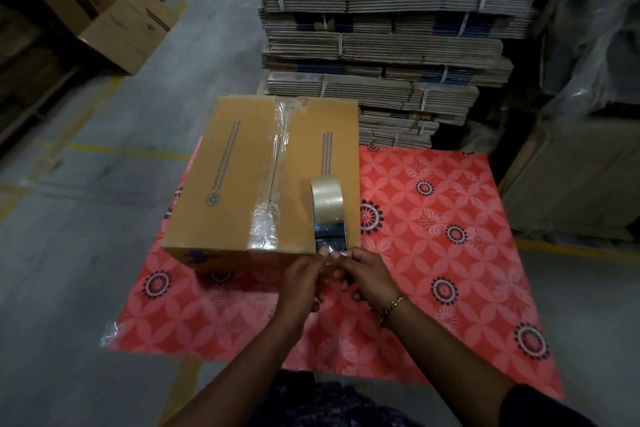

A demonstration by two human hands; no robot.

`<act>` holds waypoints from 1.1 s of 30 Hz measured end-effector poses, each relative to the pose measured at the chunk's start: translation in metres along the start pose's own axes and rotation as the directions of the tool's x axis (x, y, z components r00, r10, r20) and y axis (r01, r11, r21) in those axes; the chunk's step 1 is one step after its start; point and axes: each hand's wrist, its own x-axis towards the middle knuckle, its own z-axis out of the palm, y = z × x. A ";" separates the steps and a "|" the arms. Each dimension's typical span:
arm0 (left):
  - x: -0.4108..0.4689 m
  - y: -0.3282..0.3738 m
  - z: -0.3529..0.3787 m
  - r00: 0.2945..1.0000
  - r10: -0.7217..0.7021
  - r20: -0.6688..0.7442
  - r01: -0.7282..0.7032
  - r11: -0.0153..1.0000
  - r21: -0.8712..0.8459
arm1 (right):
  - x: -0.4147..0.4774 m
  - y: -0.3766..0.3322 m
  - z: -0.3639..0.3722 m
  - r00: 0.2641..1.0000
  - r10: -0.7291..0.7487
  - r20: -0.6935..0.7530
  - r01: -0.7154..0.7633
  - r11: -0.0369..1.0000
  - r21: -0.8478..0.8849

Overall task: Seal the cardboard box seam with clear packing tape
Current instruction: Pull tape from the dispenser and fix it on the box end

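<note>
A closed cardboard box (228,177) lies on a red patterned mat. Crinkled clear tape (265,229) covers the near end and the far end of its centre seam; the middle of the seam is bare. A tape dispenser with a roll of clear tape (327,196) stands on the box top near its right front corner. My left hand (303,282) and my right hand (363,274) meet just in front of the dispenser, their fingertips pinching the loose end of the tape (330,255) pulled from it.
The red mat (450,218) lies on a grey concrete floor with yellow lines. A tall stack of bundled flat cartons (381,38) stands right behind the box. Open cartons (128,28) sit at the far left, wrapped goods (588,45) at the right.
</note>
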 end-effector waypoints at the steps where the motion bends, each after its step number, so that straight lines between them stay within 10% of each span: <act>1: -0.001 -0.001 0.005 1.000 -0.001 0.020 0.001 1.000 -0.002 | 0.000 0.000 0.001 1.000 0.004 0.000 -0.004 1.000 0.011; 23: 0.013 -0.009 -0.002 0.980 0.063 0.187 -0.075 0.996 0.055 | 0.003 -0.003 -0.030 0.968 0.017 0.250 -0.004 0.999 -0.052; 33: 0.027 -0.037 -0.017 0.956 0.248 0.156 -0.287 0.904 0.318 | 0.007 -0.005 -0.032 0.882 -0.442 -0.162 0.282 0.771 -0.571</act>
